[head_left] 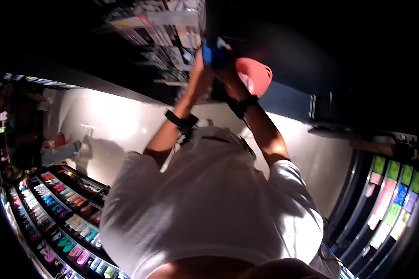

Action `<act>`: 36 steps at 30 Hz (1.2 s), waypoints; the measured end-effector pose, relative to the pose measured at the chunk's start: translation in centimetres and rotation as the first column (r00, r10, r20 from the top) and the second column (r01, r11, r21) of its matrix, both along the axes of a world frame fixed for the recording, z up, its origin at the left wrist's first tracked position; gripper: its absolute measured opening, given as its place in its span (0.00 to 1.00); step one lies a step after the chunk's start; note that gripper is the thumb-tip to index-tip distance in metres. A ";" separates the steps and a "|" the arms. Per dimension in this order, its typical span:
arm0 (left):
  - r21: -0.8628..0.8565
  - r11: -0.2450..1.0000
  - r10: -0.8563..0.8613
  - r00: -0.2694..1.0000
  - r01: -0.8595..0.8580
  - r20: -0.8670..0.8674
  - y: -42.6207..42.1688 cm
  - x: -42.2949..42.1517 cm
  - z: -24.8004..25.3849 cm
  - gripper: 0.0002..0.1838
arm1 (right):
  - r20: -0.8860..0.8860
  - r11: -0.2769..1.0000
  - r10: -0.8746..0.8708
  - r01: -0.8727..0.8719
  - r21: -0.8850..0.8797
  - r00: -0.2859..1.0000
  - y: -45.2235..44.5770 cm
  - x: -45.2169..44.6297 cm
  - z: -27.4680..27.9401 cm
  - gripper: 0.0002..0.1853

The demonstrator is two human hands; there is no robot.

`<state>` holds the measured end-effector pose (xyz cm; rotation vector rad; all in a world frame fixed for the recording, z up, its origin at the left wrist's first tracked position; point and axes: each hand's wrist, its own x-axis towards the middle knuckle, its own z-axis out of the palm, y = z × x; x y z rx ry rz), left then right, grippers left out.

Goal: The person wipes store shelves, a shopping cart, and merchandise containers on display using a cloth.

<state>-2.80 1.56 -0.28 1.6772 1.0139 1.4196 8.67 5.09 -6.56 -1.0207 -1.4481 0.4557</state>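
Observation:
Both arms reach out ahead of me to a small blue item [214, 55], whose kind I cannot make out in the blur and shadow. My left hand [200, 66] grips its left side. Against its right side and lower edge is my right hand [225, 69], mostly in shadow, with the fingers closed about it. Just right of that hand is a coral-pink plastic basket [258, 76] with slots near its rim and something pale inside. Each wrist wears a black band.
A rack of packaged goods [172, 32] stands ahead on the left, beside a dark counter [286, 100]. Shelves of colourful footwear [65, 209] curve along the lower left. More shelves of bright packs [388, 195] are at the right. Another person [56, 151] is at the far left.

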 end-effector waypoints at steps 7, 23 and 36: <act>-0.065 0.997 0.029 0.999 -0.030 -0.015 3.0 0.0 -1.0 0.22 | 0.191 0.999 -0.033 0.038 -0.025 0.981 2.4 0.3 4.1 0.37; 0.257 0.967 0.021 0.998 -0.006 -0.057 0.6 1.2 -3.3 0.34 | -0.187 0.928 0.311 -0.340 -0.154 0.932 -1.2 1.1 7.4 0.25; -0.022 0.998 -0.066 0.957 0.063 -0.283 -4.9 4.7 -8.7 0.48 | 0.123 0.877 0.359 -0.289 -0.385 0.925 -6.9 8.7 3.1 0.24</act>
